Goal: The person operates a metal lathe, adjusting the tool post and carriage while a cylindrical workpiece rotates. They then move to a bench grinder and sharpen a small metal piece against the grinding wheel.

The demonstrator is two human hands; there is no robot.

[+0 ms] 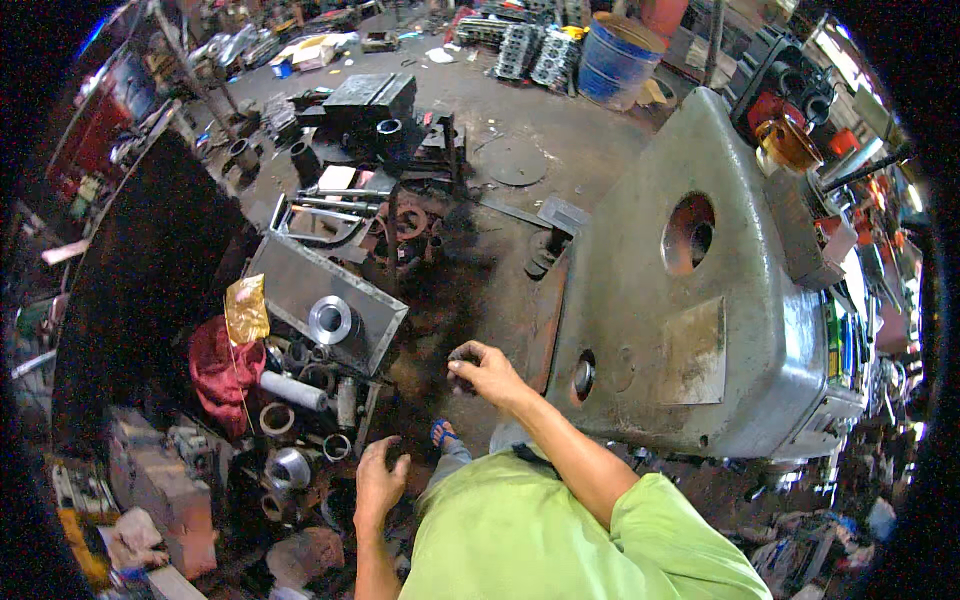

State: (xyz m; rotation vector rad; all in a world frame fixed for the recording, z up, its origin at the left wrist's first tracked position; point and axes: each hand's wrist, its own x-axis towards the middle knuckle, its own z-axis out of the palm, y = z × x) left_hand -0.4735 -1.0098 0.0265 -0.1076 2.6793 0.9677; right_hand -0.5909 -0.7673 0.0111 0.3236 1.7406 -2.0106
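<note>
My right hand hangs in front of my body with its fingers curled toward the thumb; nothing shows in it. To its right is a large grey-green machine casing. Lower left, my left hand has thumb and fingers apart and nothing in them. It is nearest to several metal rings and sleeves, among them a bright ring. Above these, a shiny flanged metal ring lies on a metal-topped stand. A grey-white cylinder, a red cloth and a yellow packet are beside it.
Beyond the stand are metal bars and a dark metal block. A blue drum and engine cylinder heads stand at the back. A flat plate lies by the casing. My sandalled foot is on the floor.
</note>
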